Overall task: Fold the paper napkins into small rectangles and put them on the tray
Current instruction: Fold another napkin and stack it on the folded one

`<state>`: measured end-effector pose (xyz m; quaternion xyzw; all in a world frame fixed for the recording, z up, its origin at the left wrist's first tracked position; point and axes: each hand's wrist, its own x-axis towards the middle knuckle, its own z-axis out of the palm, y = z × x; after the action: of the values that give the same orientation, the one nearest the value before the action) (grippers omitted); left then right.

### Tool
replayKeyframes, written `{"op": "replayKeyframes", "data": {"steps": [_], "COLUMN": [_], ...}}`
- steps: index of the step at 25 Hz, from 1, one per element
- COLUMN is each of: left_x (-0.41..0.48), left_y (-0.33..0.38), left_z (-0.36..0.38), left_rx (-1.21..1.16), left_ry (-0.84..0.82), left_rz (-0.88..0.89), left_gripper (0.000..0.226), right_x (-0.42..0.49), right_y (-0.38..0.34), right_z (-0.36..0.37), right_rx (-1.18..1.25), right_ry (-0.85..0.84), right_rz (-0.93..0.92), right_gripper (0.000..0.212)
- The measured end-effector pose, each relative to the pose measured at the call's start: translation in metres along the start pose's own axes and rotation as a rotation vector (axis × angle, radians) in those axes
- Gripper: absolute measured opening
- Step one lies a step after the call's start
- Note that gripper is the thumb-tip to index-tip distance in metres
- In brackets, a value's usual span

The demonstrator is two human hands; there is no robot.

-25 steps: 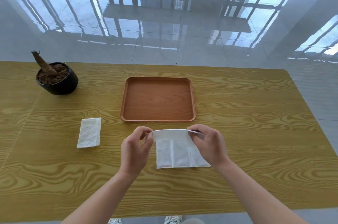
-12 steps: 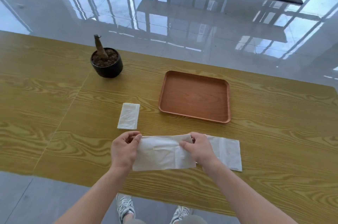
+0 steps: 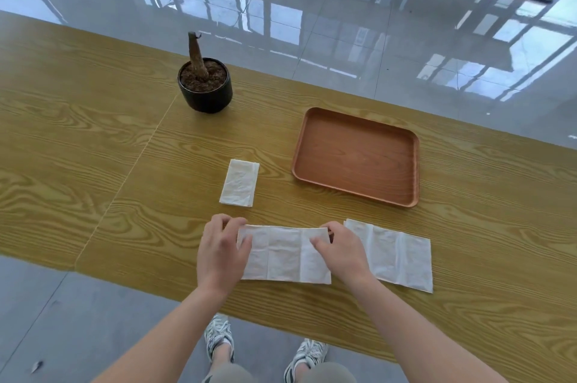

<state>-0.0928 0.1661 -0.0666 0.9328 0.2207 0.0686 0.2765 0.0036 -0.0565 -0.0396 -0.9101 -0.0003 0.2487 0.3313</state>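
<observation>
We see the left hand (image 3: 222, 253) and the right hand (image 3: 342, 253) each pinching a far corner of a white napkin (image 3: 284, 254) at the near edge of the wooden table (image 3: 93, 139), its long axis running left to right and its creases crossing it. A second napkin (image 3: 396, 254) lies flat just right of it, partly under the right hand, long axis also sideways. A small folded napkin (image 3: 239, 182) lies apart, long axis pointing away from us, between the potted stump (image 3: 204, 84) and the wooden tray (image 3: 356, 156).
</observation>
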Motion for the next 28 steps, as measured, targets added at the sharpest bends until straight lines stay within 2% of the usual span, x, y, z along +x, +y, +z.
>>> {"op": "replayKeyframes", "data": {"steps": [2, 3, 8, 13, 19, 21, 24, 26, 28], "left_x": [-0.014, -0.019, -0.025, -0.026, -0.025, -0.025, -0.025, -0.025, -0.025], "left_y": [-0.014, -0.02, -0.035, -0.038, -0.036, -0.036, -0.035, -0.034, -0.034], "left_z": [0.004, 0.007, 0.02, 0.022, 0.021, 0.021, 0.02, 0.019, 0.019], "left_rx": [0.125, 0.167, 0.214, 0.233, 0.233, 0.237, 0.237, 0.225, 0.203], "left_ry": [-0.028, -0.049, -0.088, -0.104, -0.124, -0.126, -0.127, -0.121, -0.11], "left_rz": [0.19, 0.231, 0.235, 0.242, 0.224, 0.225, 0.231, 0.227, 0.215], "left_gripper": [0.031, 0.033, 0.045, 0.048, 0.05, 0.05, 0.049, 0.049, 0.052], "right_x": [-0.002, -0.004, -0.012, -0.019, -0.024, -0.022, -0.012, -0.006, -0.002], "right_y": [0.006, 0.008, 0.011, -0.001, -0.022, -0.019, -0.011, -0.011, -0.013], "right_z": [-0.001, -0.001, 0.001, -0.001, 0.008, 0.01, 0.012, 0.015, 0.02], "right_rx": [0.032, 0.051, 0.077, 0.254, 0.356, 0.373, 0.093, -0.174, -0.333], "right_ry": [0.019, 0.018, -0.002, -0.013, -0.138, -0.132, 0.013, 0.062, 0.048], "right_rz": [0.039, 0.058, 0.083, 0.058, -0.068, -0.078, -0.237, -0.412, -0.52], "right_gripper": [0.024, 0.026, 0.022, 0.01, 0.026, 0.024, 0.004, 0.017, 0.027]}}
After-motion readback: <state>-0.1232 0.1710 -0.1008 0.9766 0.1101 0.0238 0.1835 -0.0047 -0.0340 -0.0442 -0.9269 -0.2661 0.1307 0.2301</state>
